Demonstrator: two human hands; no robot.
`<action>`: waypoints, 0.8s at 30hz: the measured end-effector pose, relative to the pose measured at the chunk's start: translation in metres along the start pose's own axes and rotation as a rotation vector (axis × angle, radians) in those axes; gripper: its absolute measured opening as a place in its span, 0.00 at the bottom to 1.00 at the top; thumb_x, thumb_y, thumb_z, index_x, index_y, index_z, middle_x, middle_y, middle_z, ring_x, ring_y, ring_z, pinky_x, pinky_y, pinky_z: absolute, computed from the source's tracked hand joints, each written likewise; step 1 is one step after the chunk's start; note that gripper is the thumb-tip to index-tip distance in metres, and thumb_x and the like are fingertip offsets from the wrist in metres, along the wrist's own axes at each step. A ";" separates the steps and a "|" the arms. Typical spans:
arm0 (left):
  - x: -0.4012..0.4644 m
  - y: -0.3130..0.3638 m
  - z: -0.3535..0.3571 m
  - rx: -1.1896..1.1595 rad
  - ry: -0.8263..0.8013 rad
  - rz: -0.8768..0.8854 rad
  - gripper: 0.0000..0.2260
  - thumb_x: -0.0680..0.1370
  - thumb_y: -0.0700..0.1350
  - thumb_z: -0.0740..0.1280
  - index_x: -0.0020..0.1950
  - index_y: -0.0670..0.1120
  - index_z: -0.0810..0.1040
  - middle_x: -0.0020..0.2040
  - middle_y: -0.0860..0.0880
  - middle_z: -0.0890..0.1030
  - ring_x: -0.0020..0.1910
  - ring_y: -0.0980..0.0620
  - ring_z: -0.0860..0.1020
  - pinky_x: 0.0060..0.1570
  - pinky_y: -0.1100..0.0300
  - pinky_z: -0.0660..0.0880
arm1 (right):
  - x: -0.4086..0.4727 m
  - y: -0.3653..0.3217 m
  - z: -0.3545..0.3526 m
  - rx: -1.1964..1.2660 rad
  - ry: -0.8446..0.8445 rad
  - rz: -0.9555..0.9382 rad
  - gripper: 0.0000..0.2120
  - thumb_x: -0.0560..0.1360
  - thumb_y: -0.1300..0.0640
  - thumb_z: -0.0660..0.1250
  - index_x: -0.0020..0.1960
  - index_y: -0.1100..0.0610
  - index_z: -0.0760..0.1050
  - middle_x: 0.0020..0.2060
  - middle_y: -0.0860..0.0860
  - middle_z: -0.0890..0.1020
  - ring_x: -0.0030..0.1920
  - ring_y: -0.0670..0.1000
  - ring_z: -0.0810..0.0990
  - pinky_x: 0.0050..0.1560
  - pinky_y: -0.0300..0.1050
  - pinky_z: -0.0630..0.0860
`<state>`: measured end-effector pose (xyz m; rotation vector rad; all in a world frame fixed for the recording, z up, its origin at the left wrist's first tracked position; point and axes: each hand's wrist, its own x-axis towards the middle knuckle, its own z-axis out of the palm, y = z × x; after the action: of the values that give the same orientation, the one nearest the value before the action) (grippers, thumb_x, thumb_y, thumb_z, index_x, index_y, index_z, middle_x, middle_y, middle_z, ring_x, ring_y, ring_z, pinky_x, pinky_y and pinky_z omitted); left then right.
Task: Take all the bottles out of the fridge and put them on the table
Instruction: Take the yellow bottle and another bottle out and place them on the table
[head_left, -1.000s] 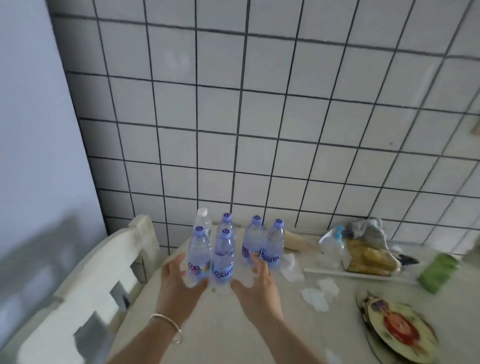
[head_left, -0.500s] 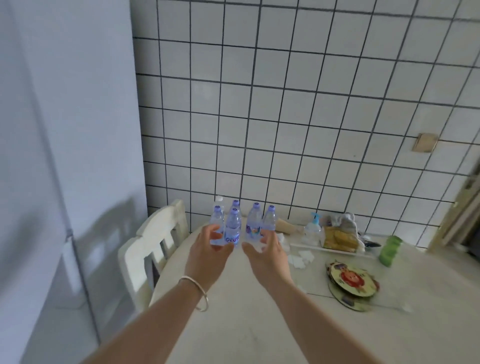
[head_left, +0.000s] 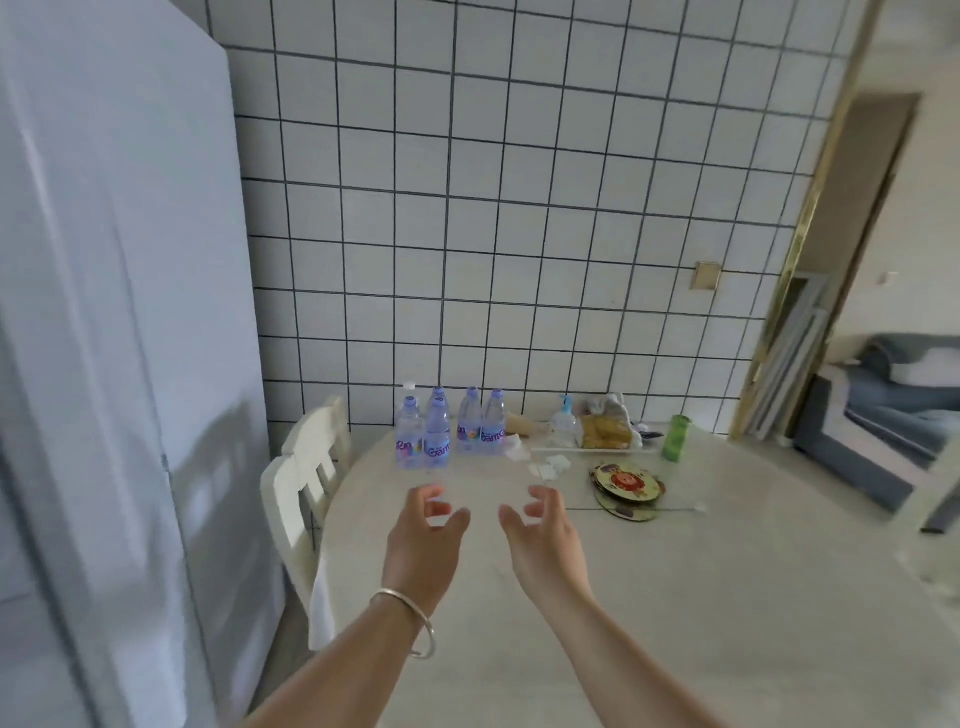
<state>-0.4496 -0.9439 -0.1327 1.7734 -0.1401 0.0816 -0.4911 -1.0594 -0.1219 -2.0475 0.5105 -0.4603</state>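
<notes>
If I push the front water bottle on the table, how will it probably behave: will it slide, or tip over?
The front bottle is tall and narrow, so a push near its cap would probably tip it. It stands close to the other bottles, so it may knock into them. The table looks smooth, so a low push would likely slide it.

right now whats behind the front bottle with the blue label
Another purple-capped bottle stands behind the front bottle; only its cap and neck show. Its body is covered. Behind them is the tiled wall.

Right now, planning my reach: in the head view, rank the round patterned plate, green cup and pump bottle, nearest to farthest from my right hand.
1. Patterned plate, right of the right hand.
2. Pump bottle, back, by the wall.
3. Green cup, far right.
</notes>
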 end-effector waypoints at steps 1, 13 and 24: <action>-0.013 -0.001 -0.006 -0.004 -0.014 -0.004 0.14 0.75 0.45 0.68 0.59 0.50 0.71 0.51 0.49 0.79 0.40 0.56 0.77 0.42 0.60 0.68 | -0.017 -0.001 -0.002 -0.001 0.010 -0.003 0.20 0.75 0.47 0.63 0.65 0.50 0.65 0.59 0.49 0.74 0.57 0.50 0.75 0.54 0.43 0.70; -0.109 0.027 -0.095 -0.095 0.033 0.103 0.03 0.77 0.48 0.64 0.45 0.56 0.75 0.45 0.48 0.82 0.46 0.48 0.81 0.40 0.62 0.71 | -0.137 -0.072 -0.013 -0.033 -0.043 -0.259 0.20 0.75 0.53 0.64 0.65 0.51 0.65 0.54 0.46 0.74 0.53 0.47 0.73 0.52 0.41 0.68; -0.153 0.024 -0.210 -0.196 0.292 0.188 0.02 0.76 0.48 0.66 0.47 0.55 0.75 0.42 0.50 0.81 0.41 0.49 0.80 0.41 0.56 0.74 | -0.203 -0.128 0.039 0.080 -0.221 -0.420 0.16 0.74 0.54 0.65 0.61 0.50 0.69 0.50 0.45 0.77 0.50 0.47 0.77 0.51 0.42 0.73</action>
<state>-0.6003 -0.7360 -0.0864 1.5306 -0.0996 0.4460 -0.6200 -0.8650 -0.0538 -2.0967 -0.0748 -0.4830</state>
